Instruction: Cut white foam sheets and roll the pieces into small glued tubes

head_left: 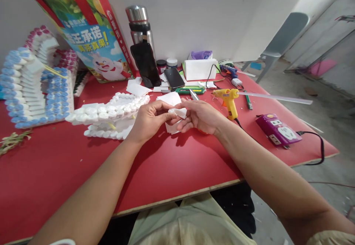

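Observation:
My left hand [151, 120] pinches a small folded piece of white paper [179, 112] between thumb and fingers, above the red table. My right hand [201, 116] is around the paper's other end, its fingers loosely spread; whether they touch the paper is hard to tell. Beneath and behind the hands lie white paper pieces [169, 98]. Left of them stands a white structure [104, 112] built of rows of small rounded paper pieces, with a yellow strip inside. On the right a yellow glue gun [229, 102] holds a long clear glue stick [274, 98].
A purple socket box [280, 131] sits near the right edge. Behind are a green cutter [191, 90], phones [146, 65], a steel flask [138, 19] and a white box [200, 70]. Blue-and-white paper work [57, 97] and a shopping bag [95, 34] stand left on the red table [177, 171].

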`<state>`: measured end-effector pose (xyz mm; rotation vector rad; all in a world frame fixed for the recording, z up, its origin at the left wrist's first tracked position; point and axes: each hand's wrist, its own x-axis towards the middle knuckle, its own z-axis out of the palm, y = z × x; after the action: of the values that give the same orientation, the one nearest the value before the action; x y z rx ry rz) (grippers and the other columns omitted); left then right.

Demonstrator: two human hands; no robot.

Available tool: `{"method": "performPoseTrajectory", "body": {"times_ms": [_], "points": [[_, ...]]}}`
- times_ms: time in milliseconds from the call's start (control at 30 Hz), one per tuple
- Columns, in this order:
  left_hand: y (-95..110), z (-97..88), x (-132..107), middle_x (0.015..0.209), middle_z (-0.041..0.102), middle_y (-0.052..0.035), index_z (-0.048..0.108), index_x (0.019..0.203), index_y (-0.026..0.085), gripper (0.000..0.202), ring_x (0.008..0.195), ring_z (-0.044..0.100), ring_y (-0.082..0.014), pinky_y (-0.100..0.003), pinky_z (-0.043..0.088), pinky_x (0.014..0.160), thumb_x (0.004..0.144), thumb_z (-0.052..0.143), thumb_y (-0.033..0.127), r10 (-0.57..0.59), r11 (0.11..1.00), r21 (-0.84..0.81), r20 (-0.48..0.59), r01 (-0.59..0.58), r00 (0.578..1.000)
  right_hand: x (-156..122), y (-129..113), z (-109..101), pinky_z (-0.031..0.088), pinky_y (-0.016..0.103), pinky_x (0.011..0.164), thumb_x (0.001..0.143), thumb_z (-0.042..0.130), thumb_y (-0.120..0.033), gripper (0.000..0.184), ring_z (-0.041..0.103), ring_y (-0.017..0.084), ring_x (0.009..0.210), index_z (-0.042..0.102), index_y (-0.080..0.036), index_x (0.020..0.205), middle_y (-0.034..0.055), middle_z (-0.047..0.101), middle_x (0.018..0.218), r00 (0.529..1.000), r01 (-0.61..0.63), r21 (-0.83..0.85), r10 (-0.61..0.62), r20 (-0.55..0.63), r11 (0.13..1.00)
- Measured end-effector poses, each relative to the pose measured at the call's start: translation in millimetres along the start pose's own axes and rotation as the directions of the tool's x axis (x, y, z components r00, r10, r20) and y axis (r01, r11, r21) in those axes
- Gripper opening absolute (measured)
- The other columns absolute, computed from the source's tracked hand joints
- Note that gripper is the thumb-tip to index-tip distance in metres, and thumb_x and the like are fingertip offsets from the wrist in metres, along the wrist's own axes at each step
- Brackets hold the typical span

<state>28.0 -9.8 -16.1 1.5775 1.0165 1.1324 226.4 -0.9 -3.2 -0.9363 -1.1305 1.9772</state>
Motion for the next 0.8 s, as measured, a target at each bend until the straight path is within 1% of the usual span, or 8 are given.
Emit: {"method": "performPoseTrajectory", "body": {"times_ms": [100, 200, 300, 367, 467, 567, 700, 800], "points": [[-1.0, 0.5, -0.3, 0.078, 0.076, -0.0042, 0.076, 0.091, 0.016, 0.023, 0.068, 0.07, -0.0163, -0.028, 0.06, 0.066, 0.078, 0.082, 0.035, 0.0, 1.0, 0.009, 0.021, 0.0, 1.0, -0.1, 2.6, -1.2, 0.059, 0.026, 0.053, 0.097, 0.062, -0.032, 0.023, 0.068, 0.014, 0.054, 0.065, -0.01, 0.09, 0.0107, 0.074, 0.081, 1.0, 0.028, -0.026, -0.027, 0.016, 0.999], [-0.7, 0.2, 0.5, 0.076, 0.075, -0.0034, 0.076, 0.092, 0.016, 0.026, 0.063, 0.069, -0.0153, -0.027, 0.059, 0.064, 0.076, 0.083, 0.035, -0.02, 1.0, -0.003, 0.034, 0.02, 0.999, -0.4, 4.0, -2.3, 0.058, 0.023, 0.051, 0.088, 0.074, -0.034, 0.027, 0.064, 0.01, 0.052, 0.07, -0.009, 0.084, 0.0073, 0.072, 0.077, 0.998, 0.064, -0.05, -0.064, 0.002, 0.997], [0.6, 0.1, 1.1, 0.074, 0.074, -0.0024, 0.075, 0.09, 0.016, 0.026, 0.06, 0.068, -0.0146, -0.027, 0.059, 0.061, 0.074, 0.085, 0.034, -0.022, 1.0, -0.017, 0.031, 0.022, 0.999, -0.6, 3.3, -4.0, 0.057, 0.023, 0.052, 0.079, 0.083, -0.038, 0.031, 0.063, 0.01, 0.054, 0.073, -0.009, 0.082, 0.0073, 0.072, 0.077, 0.996, 0.083, -0.08, -0.085, -0.014, 0.993], [1.2, 0.2, 1.0, 0.073, 0.074, -0.0019, 0.075, 0.09, 0.016, 0.024, 0.058, 0.068, -0.0143, -0.026, 0.059, 0.06, 0.075, 0.084, 0.034, -0.018, 1.0, -0.014, 0.03, 0.018, 0.999, -0.7, 2.7, -4.9, 0.057, 0.023, 0.051, 0.074, 0.087, -0.037, 0.031, 0.064, 0.01, 0.054, 0.075, -0.009, 0.082, 0.0073, 0.072, 0.076, 0.995, 0.092, -0.103, -0.095, -0.027, 0.99], [0.8, 0.3, 0.6, 0.072, 0.073, -0.0017, 0.076, 0.09, 0.016, 0.022, 0.059, 0.068, -0.0145, -0.026, 0.059, 0.059, 0.076, 0.084, 0.032, -0.013, 1.0, -0.003, 0.025, 0.013, 1.0, -0.5, 2.9, -5.6, 0.057, 0.024, 0.052, 0.072, 0.087, -0.035, 0.029, 0.064, 0.011, 0.055, 0.077, -0.01, 0.083, 0.0066, 0.072, 0.077, 0.993, 0.109, -0.134, -0.113, -0.024, 0.985], [-0.5, 0.1, 0.4, 0.071, 0.073, -0.002, 0.076, 0.089, 0.016, 0.02, 0.059, 0.068, -0.0152, -0.026, 0.059, 0.058, 0.077, 0.082, 0.031, -0.012, 1.0, 0.0, 0.016, 0.012, 1.0, -0.6, 4.0, -5.1, 0.057, 0.024, 0.054, 0.075, 0.085, -0.034, 0.025, 0.065, 0.011, 0.056, 0.077, -0.011, 0.082, 0.0064, 0.073, 0.077, 0.989, 0.137, -0.185, -0.144, -0.024, 0.973], [-0.6, 0.3, 0.1, 0.073, 0.073, -0.0029, 0.075, 0.09, 0.016, 0.019, 0.06, 0.069, -0.0155, -0.026, 0.059, 0.058, 0.079, 0.08, 0.03, -0.026, 1.0, 0.012, 0.024, 0.026, 0.999, -1.4, 4.0, -2.6, 0.054, 0.022, 0.049, 0.077, 0.081, -0.032, 0.02, 0.065, 0.01, 0.053, 0.077, -0.012, 0.08, 0.0055, 0.073, 0.074, 0.981, 0.161, -0.278, -0.185, -0.064, 0.947], [0.8, 1.1, -0.2, 0.073, 0.074, -0.0031, 0.075, 0.09, 0.015, 0.022, 0.06, 0.069, -0.0152, -0.025, 0.058, 0.058, 0.076, 0.083, 0.031, -0.046, 0.999, 0.012, 0.014, 0.046, 0.999, -1.6, 2.8, 0.3, 0.052, 0.022, 0.046, 0.075, 0.082, -0.034, 0.022, 0.063, 0.01, 0.049, 0.075, -0.013, 0.075, 0.0041, 0.071, 0.068, 0.972, 0.17, -0.319, -0.212, -0.102, 0.933]]}}
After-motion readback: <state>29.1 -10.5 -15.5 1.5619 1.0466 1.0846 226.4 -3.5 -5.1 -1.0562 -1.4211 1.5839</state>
